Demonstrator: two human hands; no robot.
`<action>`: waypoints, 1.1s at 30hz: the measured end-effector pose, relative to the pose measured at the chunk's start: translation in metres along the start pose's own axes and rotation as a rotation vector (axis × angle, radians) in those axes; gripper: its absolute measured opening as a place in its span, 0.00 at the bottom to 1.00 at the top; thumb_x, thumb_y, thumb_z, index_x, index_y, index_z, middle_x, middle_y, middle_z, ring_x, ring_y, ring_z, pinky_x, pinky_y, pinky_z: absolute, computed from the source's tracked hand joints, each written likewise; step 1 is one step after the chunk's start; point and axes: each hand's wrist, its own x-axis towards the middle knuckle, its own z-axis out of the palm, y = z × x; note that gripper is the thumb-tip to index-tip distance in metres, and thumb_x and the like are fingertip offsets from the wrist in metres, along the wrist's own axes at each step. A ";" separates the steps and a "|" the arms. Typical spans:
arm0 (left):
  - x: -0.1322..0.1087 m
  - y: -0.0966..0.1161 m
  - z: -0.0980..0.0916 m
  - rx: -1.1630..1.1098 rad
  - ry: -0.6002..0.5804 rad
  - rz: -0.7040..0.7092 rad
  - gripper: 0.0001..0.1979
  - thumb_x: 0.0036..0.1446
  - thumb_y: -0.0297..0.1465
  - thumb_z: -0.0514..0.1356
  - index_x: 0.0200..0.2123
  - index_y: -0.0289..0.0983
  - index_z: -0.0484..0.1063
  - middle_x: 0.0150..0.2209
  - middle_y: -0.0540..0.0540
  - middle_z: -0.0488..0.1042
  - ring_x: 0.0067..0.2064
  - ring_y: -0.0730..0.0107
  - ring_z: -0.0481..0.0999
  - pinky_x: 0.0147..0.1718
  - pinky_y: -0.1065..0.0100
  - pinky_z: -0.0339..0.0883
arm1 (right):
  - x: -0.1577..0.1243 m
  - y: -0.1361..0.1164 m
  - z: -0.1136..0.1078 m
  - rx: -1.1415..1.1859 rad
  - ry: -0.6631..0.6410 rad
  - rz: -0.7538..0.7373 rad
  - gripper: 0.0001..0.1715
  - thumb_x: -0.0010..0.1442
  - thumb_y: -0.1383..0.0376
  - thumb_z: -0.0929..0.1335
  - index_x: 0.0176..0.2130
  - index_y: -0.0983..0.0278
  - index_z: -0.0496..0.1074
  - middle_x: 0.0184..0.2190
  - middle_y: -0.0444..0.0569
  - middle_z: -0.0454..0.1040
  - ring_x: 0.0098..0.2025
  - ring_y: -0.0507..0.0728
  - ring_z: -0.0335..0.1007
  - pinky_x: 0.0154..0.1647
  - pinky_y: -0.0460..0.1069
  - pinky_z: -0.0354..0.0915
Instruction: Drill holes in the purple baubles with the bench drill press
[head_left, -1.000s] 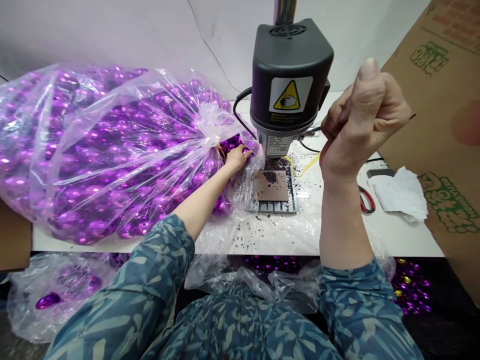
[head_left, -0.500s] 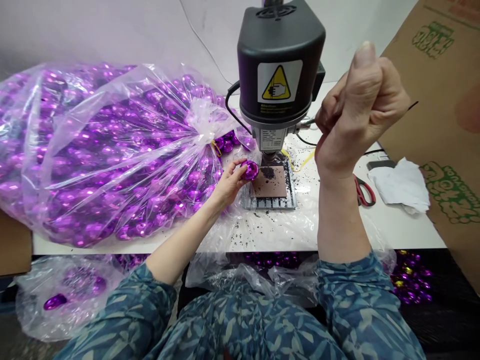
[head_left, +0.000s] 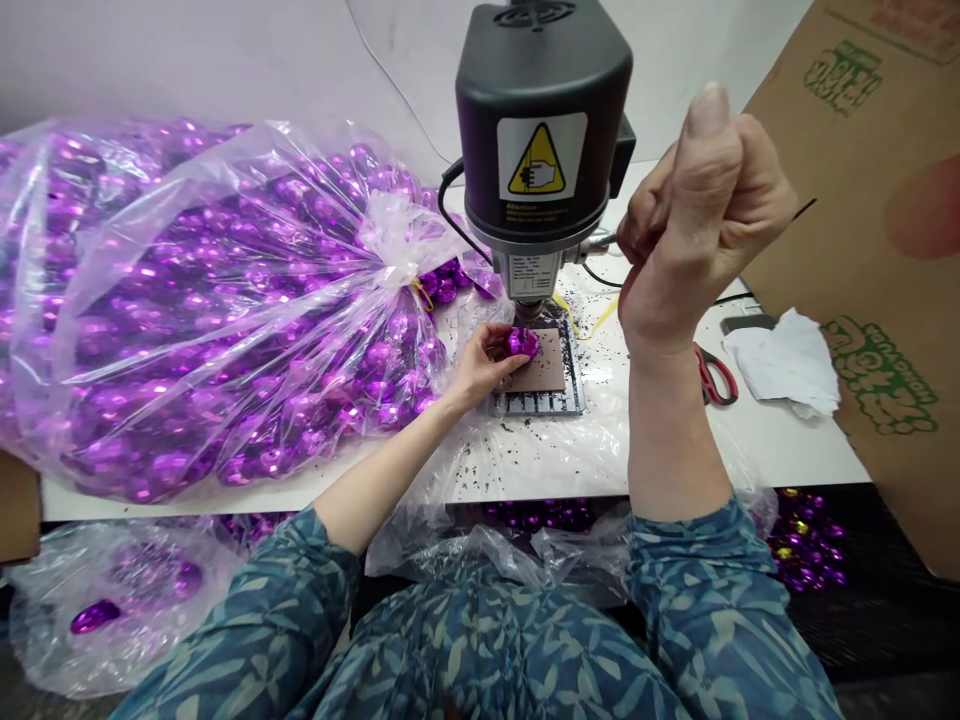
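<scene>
My left hand [head_left: 484, 366] pinches one shiny purple ornament [head_left: 520, 343] and holds it on the brown plate [head_left: 550, 368] under the head of a small black bench drill [head_left: 541, 140]. My right hand [head_left: 697, 225] is raised beside the drill's right side, closed in a fist with the thumb up, on a thin handle that is mostly hidden by the fingers. A large clear plastic bag [head_left: 195, 300] full of purple ornaments lies on the white table [head_left: 780, 450] to the left, its open neck next to my left hand.
Dark shavings litter the plastic sheet around the drill base. Red-handled scissors [head_left: 711, 374] and a white cloth [head_left: 784, 362] lie right of the drill. A big cardboard box [head_left: 877, 260] stands at the right. More bags of purple ornaments [head_left: 112, 600] sit below the table edge.
My left hand drew one purple ornament out of the bag's neck and brought it right onto the plate under the drill. My right fist stayed raised by the drill.
</scene>
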 end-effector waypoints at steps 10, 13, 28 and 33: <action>-0.010 0.012 0.008 0.224 -0.041 0.042 0.25 0.52 0.29 0.74 0.51 0.37 0.70 0.51 0.40 0.79 0.50 0.60 0.82 0.51 0.55 0.78 | -0.001 0.001 0.000 -0.111 0.010 -0.004 0.37 0.61 0.35 0.59 0.22 0.60 0.45 0.14 0.38 0.48 0.15 0.45 0.45 0.19 0.49 0.52; -0.010 0.010 0.011 0.226 -0.034 0.040 0.26 0.51 0.29 0.74 0.52 0.38 0.70 0.51 0.40 0.79 0.50 0.59 0.82 0.50 0.56 0.79 | -0.003 0.000 -0.003 -0.248 -0.014 0.027 0.36 0.62 0.34 0.55 0.23 0.60 0.45 0.15 0.39 0.49 0.17 0.45 0.47 0.20 0.47 0.51; -0.010 0.004 0.013 0.151 -0.020 0.053 0.26 0.50 0.25 0.74 0.51 0.38 0.70 0.51 0.41 0.79 0.53 0.59 0.81 0.55 0.54 0.76 | -0.031 0.006 -0.019 0.038 0.072 -0.019 0.39 0.64 0.49 0.68 0.19 0.64 0.42 0.13 0.39 0.42 0.15 0.44 0.43 0.18 0.47 0.43; -0.011 0.007 0.012 0.128 -0.047 0.047 0.26 0.52 0.25 0.73 0.52 0.37 0.69 0.53 0.39 0.79 0.54 0.58 0.81 0.56 0.53 0.77 | -0.039 0.019 -0.023 0.101 0.065 -0.186 0.37 0.65 0.58 0.68 0.20 0.65 0.40 0.14 0.38 0.41 0.14 0.41 0.43 0.17 0.44 0.43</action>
